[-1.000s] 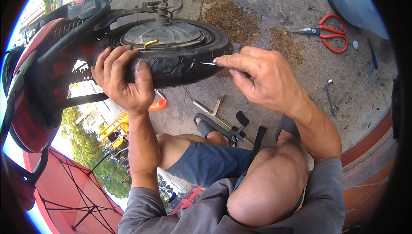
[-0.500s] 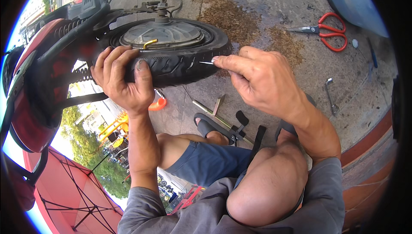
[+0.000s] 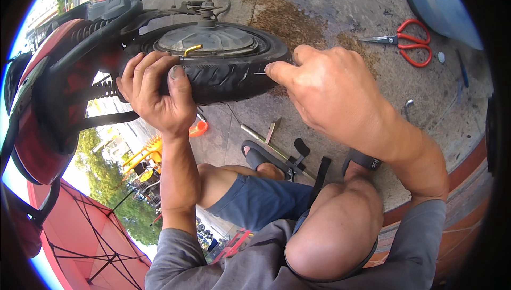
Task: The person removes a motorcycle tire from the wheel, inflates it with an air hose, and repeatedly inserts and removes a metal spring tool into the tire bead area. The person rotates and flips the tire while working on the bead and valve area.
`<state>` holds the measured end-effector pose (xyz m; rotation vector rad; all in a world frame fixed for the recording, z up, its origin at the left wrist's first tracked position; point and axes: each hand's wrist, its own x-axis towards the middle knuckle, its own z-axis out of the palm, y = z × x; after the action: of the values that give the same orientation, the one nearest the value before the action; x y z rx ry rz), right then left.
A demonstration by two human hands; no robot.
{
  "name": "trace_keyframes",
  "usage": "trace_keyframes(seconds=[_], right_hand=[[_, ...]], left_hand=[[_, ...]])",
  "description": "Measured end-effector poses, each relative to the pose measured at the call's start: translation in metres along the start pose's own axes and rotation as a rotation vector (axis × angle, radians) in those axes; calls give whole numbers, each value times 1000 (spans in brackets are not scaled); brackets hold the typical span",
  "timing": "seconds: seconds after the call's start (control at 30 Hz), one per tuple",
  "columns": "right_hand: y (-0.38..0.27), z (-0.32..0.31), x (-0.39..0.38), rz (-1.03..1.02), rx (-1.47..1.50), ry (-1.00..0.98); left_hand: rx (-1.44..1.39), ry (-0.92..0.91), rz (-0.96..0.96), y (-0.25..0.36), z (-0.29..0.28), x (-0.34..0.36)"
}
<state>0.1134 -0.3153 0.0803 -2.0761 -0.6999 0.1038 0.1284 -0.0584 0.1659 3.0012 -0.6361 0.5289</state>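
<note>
A black tyre (image 3: 229, 82) with a grooved tread sits on a grey wheel hub (image 3: 207, 40), part of a tilted red and black scooter (image 3: 45, 125). My left hand (image 3: 159, 90) is wrapped over the tyre's near left side, thumb on the tread and fingers over the sidewall. Close by, a bent yellow valve stem (image 3: 192, 49) sticks up at the rim. At the tyre's right side, my right hand (image 3: 332, 96) pinches a thin, pale pointed piece (image 3: 260, 73) against or just over the tread. Its exact kind and most of its length are hidden by my fingers.
Red-handled scissors (image 3: 415, 42), a small wrench (image 3: 408, 110) and a blue container (image 3: 442, 5) are on the concrete at right. A metal bar tool (image 3: 277, 151) lies by my sandalled foot. Brown wet debris (image 3: 287, 18) covers ground behind the wheel.
My right hand has turned over and its elbow has swung outward to the right, the pale piece staying by the tread. My left hand keeps its grip. The view has shifted slightly.
</note>
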Motion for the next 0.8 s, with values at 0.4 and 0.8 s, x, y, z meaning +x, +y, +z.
trace_keyframes(seconds=[0.4, 0.8], right_hand=[[-17, 3, 5, -2, -61, -20], [-26, 1, 8, -207, -457, -12]], left_hand=[[-42, 54, -24, -7, 3, -1], [-30, 87, -26, -6, 7, 2]])
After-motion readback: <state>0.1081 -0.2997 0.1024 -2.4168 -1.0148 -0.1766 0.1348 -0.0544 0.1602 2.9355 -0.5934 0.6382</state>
